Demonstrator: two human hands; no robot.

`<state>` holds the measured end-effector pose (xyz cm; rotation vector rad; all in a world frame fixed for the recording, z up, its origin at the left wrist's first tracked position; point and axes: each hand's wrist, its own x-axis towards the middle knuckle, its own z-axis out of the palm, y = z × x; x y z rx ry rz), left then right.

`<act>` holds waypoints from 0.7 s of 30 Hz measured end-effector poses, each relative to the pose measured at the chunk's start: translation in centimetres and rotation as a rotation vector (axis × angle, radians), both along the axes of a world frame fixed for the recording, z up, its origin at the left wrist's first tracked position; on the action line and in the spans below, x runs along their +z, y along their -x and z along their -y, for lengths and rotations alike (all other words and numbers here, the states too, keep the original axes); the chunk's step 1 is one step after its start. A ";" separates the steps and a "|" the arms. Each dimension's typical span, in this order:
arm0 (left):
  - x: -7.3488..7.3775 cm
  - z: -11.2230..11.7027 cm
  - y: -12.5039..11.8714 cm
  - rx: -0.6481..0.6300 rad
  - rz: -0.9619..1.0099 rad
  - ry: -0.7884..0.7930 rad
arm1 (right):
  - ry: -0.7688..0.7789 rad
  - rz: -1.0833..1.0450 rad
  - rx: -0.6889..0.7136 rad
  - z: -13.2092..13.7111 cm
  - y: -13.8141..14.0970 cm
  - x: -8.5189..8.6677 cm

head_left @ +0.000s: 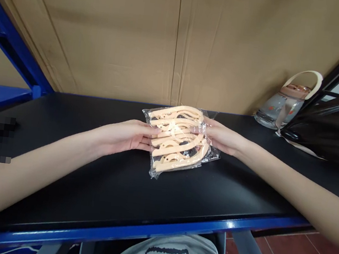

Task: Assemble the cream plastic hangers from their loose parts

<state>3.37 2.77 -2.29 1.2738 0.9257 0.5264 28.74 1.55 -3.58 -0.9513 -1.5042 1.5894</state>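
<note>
— Fingers (148, 131) on the left hand (126, 136) pinch the packet (180, 138) at its nine o'clock edge; the right hand (224, 137) grips it at three, fingertips partly hidden by shiny plastic.

— And the packet itself?

— Over the middle of the desk (103, 185), on my remote screen: peach curved pieces (182, 148) in clear film. I can't tell whether it touches the surface.

— Which step do you call this?

— A two-handed hold, I judge. The next move calls for keeping both sides level, since slick film could slip and the pieces inside could shift.

— Where do I have room?

— Not far toward twelve: cardboard (120, 47) stands behind the desk. The bottle (278, 107) at two and the black bag (333, 126) beyond it limit the right; a blue frame (23, 57) rises at ten. I favour seven or five, short of the blue front edge (131, 233) at six.
</note>
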 end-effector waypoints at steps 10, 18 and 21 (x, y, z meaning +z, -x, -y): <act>0.8 -2.0 1.5 0.024 -0.124 -0.066 | 0.069 0.003 -0.051 -0.9 -0.6 0.6; 3.0 -4.5 5.7 0.741 -0.037 -0.405 | 0.135 0.054 -0.224 -2.7 -2.5 -0.4; 3.4 -4.2 5.3 0.893 0.145 -0.472 | 0.042 0.144 -0.170 -2.2 -1.8 -0.6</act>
